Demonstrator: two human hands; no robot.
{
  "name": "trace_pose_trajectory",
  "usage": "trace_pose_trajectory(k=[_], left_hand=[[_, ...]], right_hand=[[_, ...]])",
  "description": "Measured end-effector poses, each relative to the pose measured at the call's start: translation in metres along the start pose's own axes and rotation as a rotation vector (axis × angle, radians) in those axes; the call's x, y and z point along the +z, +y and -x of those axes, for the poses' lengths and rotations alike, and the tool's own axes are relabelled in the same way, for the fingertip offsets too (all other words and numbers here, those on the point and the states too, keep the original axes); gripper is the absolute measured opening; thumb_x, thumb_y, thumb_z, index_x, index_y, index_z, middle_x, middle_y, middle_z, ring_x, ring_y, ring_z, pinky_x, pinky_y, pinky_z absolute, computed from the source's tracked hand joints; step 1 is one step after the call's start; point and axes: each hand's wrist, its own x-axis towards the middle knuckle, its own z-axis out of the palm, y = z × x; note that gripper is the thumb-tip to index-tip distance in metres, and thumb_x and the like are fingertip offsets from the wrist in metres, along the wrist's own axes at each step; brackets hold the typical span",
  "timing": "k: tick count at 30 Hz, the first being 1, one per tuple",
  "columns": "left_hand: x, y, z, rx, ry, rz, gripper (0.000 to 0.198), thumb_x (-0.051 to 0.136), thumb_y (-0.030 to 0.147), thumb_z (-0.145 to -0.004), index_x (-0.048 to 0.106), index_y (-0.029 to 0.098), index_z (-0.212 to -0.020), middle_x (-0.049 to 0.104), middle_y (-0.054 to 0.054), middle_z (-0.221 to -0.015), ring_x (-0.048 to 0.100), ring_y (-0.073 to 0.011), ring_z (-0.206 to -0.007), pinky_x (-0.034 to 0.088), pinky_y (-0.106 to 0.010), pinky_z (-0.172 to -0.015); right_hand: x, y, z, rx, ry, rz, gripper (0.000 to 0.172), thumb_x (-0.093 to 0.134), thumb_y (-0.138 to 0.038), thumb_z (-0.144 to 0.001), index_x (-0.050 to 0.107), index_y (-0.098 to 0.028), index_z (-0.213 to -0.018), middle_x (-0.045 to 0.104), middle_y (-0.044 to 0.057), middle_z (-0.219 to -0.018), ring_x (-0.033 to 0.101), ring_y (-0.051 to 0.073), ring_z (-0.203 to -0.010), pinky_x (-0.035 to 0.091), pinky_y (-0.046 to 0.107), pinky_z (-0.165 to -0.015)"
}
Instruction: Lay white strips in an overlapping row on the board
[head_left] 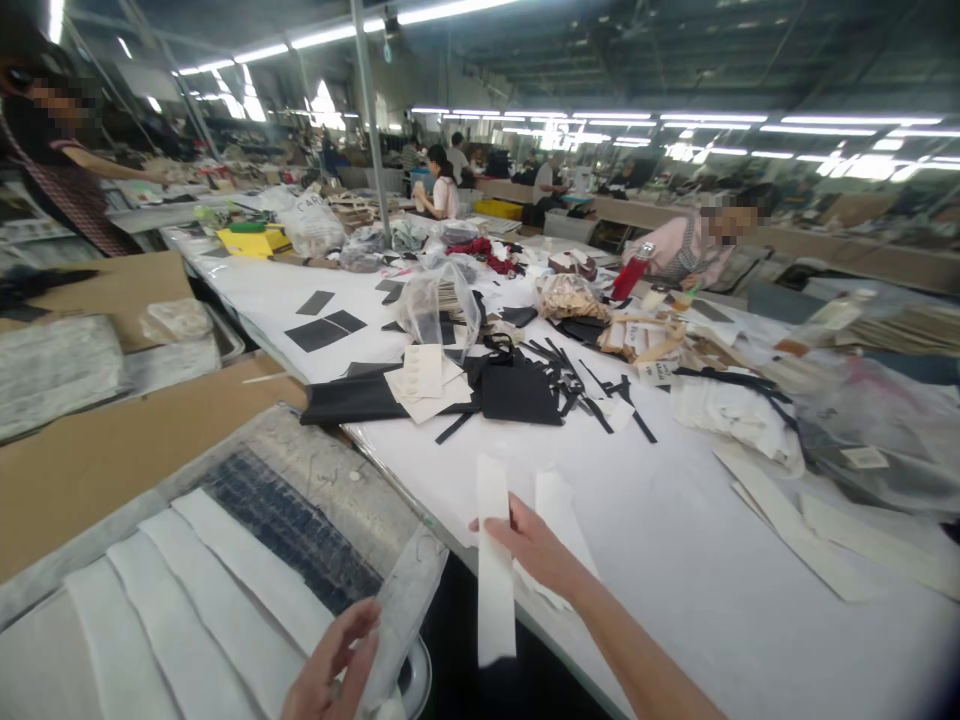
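Note:
My right hand (pixel 536 550) pinches a long white fabric strip (pixel 495 560) near its middle, at the front edge of the white table (pixel 675 540). The strip hangs down past the table edge. A second white strip (pixel 559 505) lies under that hand on the table. My left hand (pixel 334 665) is at the bottom, with its fingers closed on a pale translucent strip (pixel 405 610) that rises to the upper right. Left of it, several white strips (pixel 187 590) lie side by side on a grey conveyor-like surface (pixel 300 500).
Black fabric pieces (pixel 517 390), white paper pieces (pixel 424 385) and a clear plastic bag (pixel 439 305) lie mid-table. More white strips (pixel 810 530) lie to the right. Brown cardboard (pixel 112 440) is at left. Other people sit and stand at the far tables.

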Motion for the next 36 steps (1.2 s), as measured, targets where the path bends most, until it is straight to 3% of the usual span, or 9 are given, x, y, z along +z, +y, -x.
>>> trace_pose_trajectory(k=[5,11,15,19,22,25,28,32,36], left_hand=[[0.031,0.076,0.008,-0.074,0.028,0.332,0.051,0.056,0.054,-0.088,0.056,0.023,-0.128,0.064,-0.011,-0.133,0.056,-0.0258,-0.128,0.045,-0.041,-0.109],[0.040,0.102,0.011,-0.060,0.111,0.346,0.067,0.065,0.048,-0.085,0.045,0.022,-0.143,0.053,-0.012,-0.146,0.047,-0.0274,-0.136,0.035,-0.042,-0.115],[0.030,0.115,0.014,-0.105,0.229,0.454,0.047,0.051,0.050,-0.093,0.060,0.022,-0.130,0.058,-0.007,-0.142,0.046,-0.0223,-0.137,0.025,-0.037,-0.120],[0.004,0.112,0.022,-0.137,0.185,0.562,0.045,0.052,0.051,-0.093,0.066,0.020,-0.122,0.061,-0.008,-0.138,0.048,-0.0254,-0.135,0.028,-0.040,-0.119],[-0.014,0.100,0.033,-0.173,0.034,0.787,0.050,0.055,0.050,-0.091,0.059,0.018,-0.130,0.064,-0.015,-0.132,0.061,-0.0286,-0.118,0.046,-0.043,-0.103],[-0.029,0.091,0.047,-0.210,-0.109,0.817,0.049,0.058,0.047,-0.091,0.058,0.017,-0.130,0.067,-0.016,-0.127,0.068,-0.0235,-0.100,0.054,-0.033,-0.085],[-0.043,0.087,0.065,-0.266,-0.179,0.788,0.050,0.062,0.047,-0.088,0.059,0.020,-0.130,0.068,-0.015,-0.125,0.067,-0.0131,-0.074,0.052,-0.022,-0.062],[-0.062,0.078,0.088,-0.337,-0.224,0.816,0.048,0.062,0.050,-0.088,0.061,0.021,-0.126,0.067,-0.015,-0.126,0.040,0.0011,-0.037,0.029,-0.016,-0.033],[-0.078,0.064,0.108,-0.267,-0.215,0.659,0.054,0.054,0.055,-0.089,0.059,0.020,-0.129,0.072,-0.015,-0.115,0.044,-0.0053,-0.033,0.043,-0.024,-0.033]], right_hand=[[0.039,-0.035,0.035,-0.165,-0.173,-0.280,0.032,0.041,-0.035,-0.096,0.069,-0.023,-0.104,0.073,0.003,-0.091,0.067,0.021,-0.084,0.051,0.031,-0.075],[0.114,-0.031,0.043,-0.481,0.062,0.284,0.054,0.045,-0.012,-0.090,0.043,-0.018,-0.144,0.062,0.017,-0.134,0.063,0.033,-0.115,0.056,0.045,-0.091],[0.133,-0.037,0.058,-0.668,0.124,0.258,0.067,0.046,-0.012,-0.092,0.023,-0.021,-0.154,0.043,0.017,-0.152,0.050,0.032,-0.133,0.049,0.049,-0.104],[0.110,-0.058,0.071,-0.434,-0.191,-0.204,0.055,0.061,-0.036,-0.089,0.044,-0.026,-0.141,0.057,0.011,-0.139,0.055,0.031,-0.124,0.048,0.045,-0.102],[0.100,-0.072,0.076,-0.199,-0.487,-0.619,0.031,0.063,-0.042,-0.088,0.063,-0.022,-0.112,0.070,0.006,-0.106,0.064,0.023,-0.096,0.051,0.033,-0.082],[0.110,-0.080,0.087,-0.073,-0.697,-0.824,0.032,0.066,-0.046,-0.086,0.068,-0.018,-0.101,0.069,0.003,-0.090,0.059,0.014,-0.072,0.043,0.024,-0.063],[0.131,-0.089,0.104,0.023,-0.714,-0.831,0.035,0.064,-0.048,-0.087,0.070,-0.016,-0.097,0.069,0.003,-0.080,0.054,0.009,-0.061,0.038,0.020,-0.057],[0.153,-0.100,0.128,0.021,-0.729,-0.837,0.044,0.061,-0.053,-0.088,0.070,-0.012,-0.104,0.071,0.007,-0.080,0.064,0.016,-0.072,0.048,0.026,-0.068],[0.167,-0.101,0.151,-0.020,-0.823,-0.841,0.049,0.059,-0.053,-0.089,0.072,-0.008,-0.101,0.071,0.010,-0.081,0.065,0.017,-0.074,0.051,0.032,-0.077]])
